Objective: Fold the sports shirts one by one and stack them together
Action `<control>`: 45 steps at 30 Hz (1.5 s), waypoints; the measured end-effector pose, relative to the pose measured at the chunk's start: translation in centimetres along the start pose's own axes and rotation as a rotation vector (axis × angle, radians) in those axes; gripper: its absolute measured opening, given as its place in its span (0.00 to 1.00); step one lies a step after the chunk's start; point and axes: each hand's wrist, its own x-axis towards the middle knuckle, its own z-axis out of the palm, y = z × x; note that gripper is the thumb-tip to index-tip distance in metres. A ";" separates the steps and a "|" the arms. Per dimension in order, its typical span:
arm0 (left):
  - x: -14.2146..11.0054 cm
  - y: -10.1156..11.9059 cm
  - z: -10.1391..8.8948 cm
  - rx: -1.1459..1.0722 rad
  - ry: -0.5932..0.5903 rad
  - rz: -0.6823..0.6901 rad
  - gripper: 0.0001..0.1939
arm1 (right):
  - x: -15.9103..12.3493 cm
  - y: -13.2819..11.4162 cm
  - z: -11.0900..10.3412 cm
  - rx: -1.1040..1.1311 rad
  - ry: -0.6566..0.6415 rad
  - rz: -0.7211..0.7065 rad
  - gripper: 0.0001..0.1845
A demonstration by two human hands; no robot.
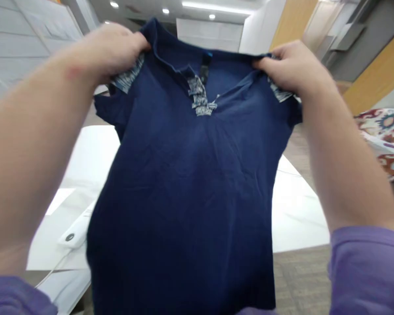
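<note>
I hold a navy blue polo shirt [190, 192] up in the air in front of me, its front facing me. It has a patterned light trim at the placket and the shoulders. My left hand [110, 52] is closed on the shirt's left shoulder. My right hand [292, 68] is closed on its right shoulder. The shirt hangs straight down between my arms and hides much of the table behind it. Both of my forearms are bare, with purple sleeves at the frame's bottom.
A white table [295, 210] stands behind the shirt. A white device with a cable [74, 234] lies on its left side. A colourful patterned cloth [385, 135] lies at the right edge. The floor [302, 280] is grey carpet.
</note>
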 end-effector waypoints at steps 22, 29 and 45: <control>-9.5 -15.2 40.3 0.122 -0.460 0.022 0.51 | -23.8 10.7 36.5 -0.148 -0.567 0.036 0.47; -9.2 -17.4 39.6 0.190 -0.492 -0.161 0.51 | -24.5 9.2 35.6 -0.428 -0.686 0.162 0.51; 5.3 -41.9 37.0 0.237 -0.506 -0.141 0.40 | -11.2 -7.7 53.7 -0.227 -0.640 0.089 0.57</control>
